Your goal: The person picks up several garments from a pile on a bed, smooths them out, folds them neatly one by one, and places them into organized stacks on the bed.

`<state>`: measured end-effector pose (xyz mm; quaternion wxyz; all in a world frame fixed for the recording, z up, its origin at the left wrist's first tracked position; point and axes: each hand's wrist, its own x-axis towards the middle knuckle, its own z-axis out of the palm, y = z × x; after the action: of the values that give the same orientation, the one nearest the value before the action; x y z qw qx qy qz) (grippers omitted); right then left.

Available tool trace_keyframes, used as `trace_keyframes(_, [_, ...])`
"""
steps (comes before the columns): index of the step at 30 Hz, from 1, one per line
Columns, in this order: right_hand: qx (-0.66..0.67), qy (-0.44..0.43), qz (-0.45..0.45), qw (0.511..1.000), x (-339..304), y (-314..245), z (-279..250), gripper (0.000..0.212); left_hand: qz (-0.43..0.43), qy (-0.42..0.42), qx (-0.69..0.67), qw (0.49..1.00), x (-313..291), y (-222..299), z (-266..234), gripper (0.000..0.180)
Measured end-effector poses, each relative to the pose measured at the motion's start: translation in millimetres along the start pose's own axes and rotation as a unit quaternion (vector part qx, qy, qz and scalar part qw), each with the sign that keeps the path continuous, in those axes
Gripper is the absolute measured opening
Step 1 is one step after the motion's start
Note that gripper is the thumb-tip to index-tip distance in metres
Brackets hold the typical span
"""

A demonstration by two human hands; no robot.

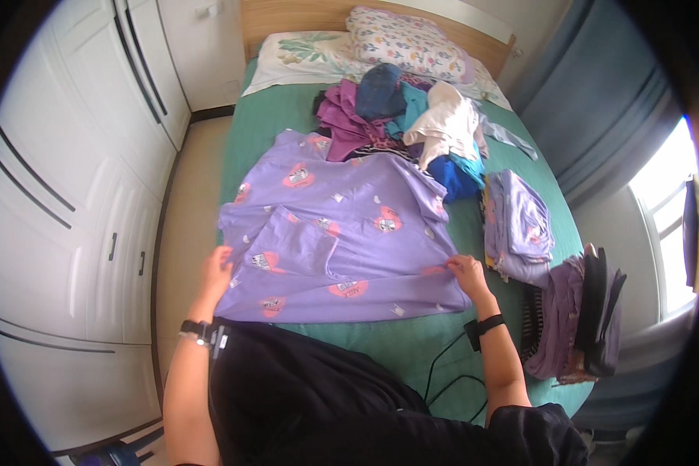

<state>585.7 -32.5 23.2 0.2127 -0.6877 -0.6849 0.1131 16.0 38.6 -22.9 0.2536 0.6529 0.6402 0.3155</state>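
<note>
A light purple short-sleeved shirt [380, 252] lies spread on the green bed sheet, printed with pink heart-like patches and bearing a chest-style pocket [295, 241]. Its hem faces me, and the neck end reaches toward a heap of clothes. My right hand [467, 273] pinches the shirt's right side near the hem. On the opposite side, my left hand [216, 273] has its fingers curled at the shirt's left edge, seeming to grip the cloth; the fingertips are partly hidden. Creases run across the shirt's lower part between both hands.
A heap of loose clothes [443, 128] lies beyond the shirt. To the right are folded purple garments [520, 221] and a stack of folded clothes [563, 318] by the bed's edge. A black cable [435, 361] trails near my right wrist. White wardrobes [78, 256] stand left; pillows [412, 46] lie at the headboard.
</note>
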Motion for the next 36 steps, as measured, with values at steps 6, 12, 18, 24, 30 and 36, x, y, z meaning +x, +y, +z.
trace_keyframes(6, [-0.008, -0.084, -0.002, 0.996, 13, 3, 9, 0.015, 0.098, 0.04, 0.029, 0.994, 58, 21, 56, 0.031])
trace_keyframes(12, [0.047, -0.167, 0.044, 0.984, 42, 7, 4, 0.018, -0.028, 0.039, 0.102, 0.994, 99, 41, 79, 0.037])
trace_keyframes(18, [0.061, -0.167, -0.07, 0.982, 60, 29, 16, 0.014, 0.001, 0.056, -0.034, 0.998, 124, 34, 78, 0.017])
trace_keyframes(24, [0.179, -0.107, 0.139, 0.968, 62, 31, 28, 0.01, 0.014, 0.125, -0.094, 0.988, 139, 22, 69, 0.009])
trace_keyframes(30, [0.22, -0.024, 0.134, 0.966, 62, 57, 38, 0.01, -0.014, 0.126, -0.216, 0.968, 121, 35, 53, 0.016])
trace_keyframes(36, [-0.03, 0.105, 0.031, 0.994, 35, -6, 32, 0.036, 0.098, 0.216, -0.024, 0.971, 53, 51, 52, 0.039])
